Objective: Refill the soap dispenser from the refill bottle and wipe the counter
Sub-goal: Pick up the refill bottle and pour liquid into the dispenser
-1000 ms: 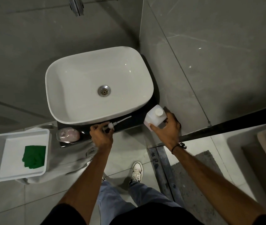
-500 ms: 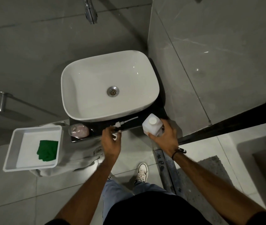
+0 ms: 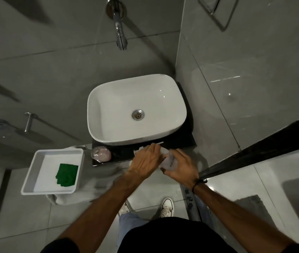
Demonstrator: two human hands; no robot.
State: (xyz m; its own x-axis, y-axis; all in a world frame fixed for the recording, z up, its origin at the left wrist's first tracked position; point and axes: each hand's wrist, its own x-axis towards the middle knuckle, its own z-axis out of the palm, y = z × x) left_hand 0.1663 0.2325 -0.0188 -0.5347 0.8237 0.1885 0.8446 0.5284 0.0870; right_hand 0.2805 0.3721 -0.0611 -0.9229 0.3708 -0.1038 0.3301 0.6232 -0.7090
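My left hand [image 3: 145,159] is closed over the white pump head [image 3: 137,151], whose thin tube [image 3: 159,142] pokes out past the fingers on the black counter [image 3: 183,140]. Just to its right, my right hand [image 3: 181,167] grips the white refill bottle [image 3: 167,161], which is blurred and held at the counter's front edge, close against my left hand. The clear, pinkish soap dispenser [image 3: 101,154] stands without its pump at the counter's front left corner. A green cloth [image 3: 66,175] lies in a white tray [image 3: 35,172] to the left.
A white basin [image 3: 99,114] fills most of the counter, with a chrome tap [image 3: 120,37] on the wall above it. The tray rests on a grey towel [image 3: 75,196]. Grey tiled walls close in behind and to the right. My feet stand on the floor below.
My right hand has brought the refill bottle left and toward me until it meets my left hand. The view has tilted up, showing the tap.
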